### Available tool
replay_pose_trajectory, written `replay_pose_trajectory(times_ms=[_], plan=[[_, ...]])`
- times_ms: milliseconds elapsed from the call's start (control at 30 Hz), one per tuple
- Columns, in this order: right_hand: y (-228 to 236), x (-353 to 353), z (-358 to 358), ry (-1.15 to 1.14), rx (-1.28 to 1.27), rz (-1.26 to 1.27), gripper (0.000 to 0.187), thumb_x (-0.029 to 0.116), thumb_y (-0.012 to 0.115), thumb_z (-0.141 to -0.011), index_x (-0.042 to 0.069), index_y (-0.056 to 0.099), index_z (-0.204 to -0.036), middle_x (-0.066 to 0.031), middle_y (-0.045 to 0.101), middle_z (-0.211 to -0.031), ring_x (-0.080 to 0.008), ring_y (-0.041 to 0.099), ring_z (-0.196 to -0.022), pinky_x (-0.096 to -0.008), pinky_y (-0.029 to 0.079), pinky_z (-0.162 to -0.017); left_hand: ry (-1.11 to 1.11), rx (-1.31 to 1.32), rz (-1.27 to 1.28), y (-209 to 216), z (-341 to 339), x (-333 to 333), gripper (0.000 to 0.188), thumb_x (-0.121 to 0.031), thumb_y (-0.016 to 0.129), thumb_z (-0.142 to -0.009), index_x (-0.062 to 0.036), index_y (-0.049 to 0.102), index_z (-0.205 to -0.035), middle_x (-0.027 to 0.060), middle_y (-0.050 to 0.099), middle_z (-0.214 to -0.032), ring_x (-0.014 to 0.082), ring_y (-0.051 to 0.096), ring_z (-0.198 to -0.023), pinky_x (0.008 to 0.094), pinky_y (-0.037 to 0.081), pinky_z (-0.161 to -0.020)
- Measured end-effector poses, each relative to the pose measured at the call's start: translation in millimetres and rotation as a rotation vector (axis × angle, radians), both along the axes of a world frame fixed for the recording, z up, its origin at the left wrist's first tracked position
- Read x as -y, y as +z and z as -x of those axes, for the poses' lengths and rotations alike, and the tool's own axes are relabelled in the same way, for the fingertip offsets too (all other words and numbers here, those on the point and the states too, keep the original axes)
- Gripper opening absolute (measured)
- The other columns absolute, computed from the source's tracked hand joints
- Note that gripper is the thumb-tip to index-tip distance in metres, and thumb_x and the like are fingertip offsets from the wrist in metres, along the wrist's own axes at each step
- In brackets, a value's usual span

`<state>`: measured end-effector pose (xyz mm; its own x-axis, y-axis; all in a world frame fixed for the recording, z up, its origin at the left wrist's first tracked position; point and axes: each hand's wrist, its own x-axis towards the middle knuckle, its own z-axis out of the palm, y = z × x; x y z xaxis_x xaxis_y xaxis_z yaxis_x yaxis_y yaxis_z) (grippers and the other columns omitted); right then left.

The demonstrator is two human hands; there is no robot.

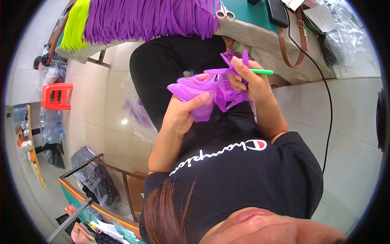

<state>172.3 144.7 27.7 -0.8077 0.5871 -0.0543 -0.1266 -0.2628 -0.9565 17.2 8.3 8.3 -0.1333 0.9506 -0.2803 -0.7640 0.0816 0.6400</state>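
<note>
Shirt (256,179), black: white lettering (221,152), red-and-white emblem (257,144). Translucent purple bundle (198,88), spread crosswise above the lap (162,73), clasped in the left hand (181,114). Green rod (262,71) (partly hidden), gripped in the right hand (252,81); long axis crosswise, end pointing right.

Left hand (183,113) in a thumb-over clasp, right hand (255,84) apparently curled.

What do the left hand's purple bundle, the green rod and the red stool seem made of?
Purple bundle: perhaps soft, translucent plastic or rubber; light shows through its layers.
Green rod: probably plastic, smooth, evenly bright.
Red stool: likely moulded plastic, smooth, evenly red, with an opening.
</note>
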Motion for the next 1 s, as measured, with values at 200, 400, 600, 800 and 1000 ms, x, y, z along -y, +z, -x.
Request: replay_pose_trajectory(times_ms=[200, 400, 600, 800, 1000], plan=[[3, 3, -5, 0.168, -0.161, 0.149, 0.041, 0.035, 0.036, -0.1, 0.011, 0.037, -0.067, -0.0005, 0.036, -0.05, -0.0058, 0.026, -0.042, -0.0233, 0.021, -0.04, -0.042, 0.043, 0.039, -4, -3, 1, 0.045, -0.009, 0.075, -0.077, -0.0014, 0.054, -0.116, 0.0081, 0.061, -0.109, 0.017, 0.057, -0.101, 0.0308, 0.045, -0.088], [-5, 9, -1, 0.223, -0.182, 0.312, 0.04, 0.037, 0.034, -0.101, 0.012, 0.038, -0.07, 0.0005, 0.034, -0.05, -0.0052, 0.023, -0.04, -0.0225, 0.02, -0.039, 0.099, -0.033, 0.055, -3, -10, 0, 0.031, -0.011, 0.067, -0.085, -0.0026, 0.056, -0.113, 0.0072, 0.061, -0.108, 0.0171, 0.058, -0.101, 0.0326, 0.044, -0.09], [-14, -1, -2, 0.405, -0.398, 0.626, 0.04, 0.036, 0.032, -0.101, 0.013, 0.038, -0.07, 0.0013, 0.034, -0.048, -0.0053, 0.023, -0.039, -0.0218, 0.018, -0.036, 0.247, -0.134, 0.005, -2, -14, 0, 0.027, -0.012, 0.06, -0.091, -0.0037, 0.054, -0.116, 0.007, 0.061, -0.108, 0.0169, 0.058, -0.103, 0.0328, 0.044, -0.091], [-18, 1, 0, 0.407, -0.38, 0.688, 0.04, 0.035, 0.03, -0.102, 0.013, 0.038, -0.07, 0.001, 0.035, -0.05, -0.0052, 0.022, -0.039, -0.0219, 0.018, -0.036, 0.367, -0.149, 0.033, -10, -13, 1, 0.021, -0.012, 0.055, -0.093, 0.0005, 0.057, -0.109, 0.0123, 0.064, -0.103, 0.0204, 0.063, -0.094, 0.0347, 0.051, -0.083], [-13, 2, -2, 0.394, -0.341, 0.633, 0.04, 0.035, 0.03, -0.102, 0.013, 0.039, -0.07, 0.0006, 0.035, -0.05, -0.005, 0.022, -0.039, -0.0218, 0.018, -0.036, 0.388, -0.343, 0.019, -2, -16, 4, 0.016, -0.012, 0.057, -0.092, 0.0, 0.059, -0.103, 0.0112, 0.065, -0.096, 0.0192, 0.065, -0.083, 0.0323, 0.054, -0.075]])
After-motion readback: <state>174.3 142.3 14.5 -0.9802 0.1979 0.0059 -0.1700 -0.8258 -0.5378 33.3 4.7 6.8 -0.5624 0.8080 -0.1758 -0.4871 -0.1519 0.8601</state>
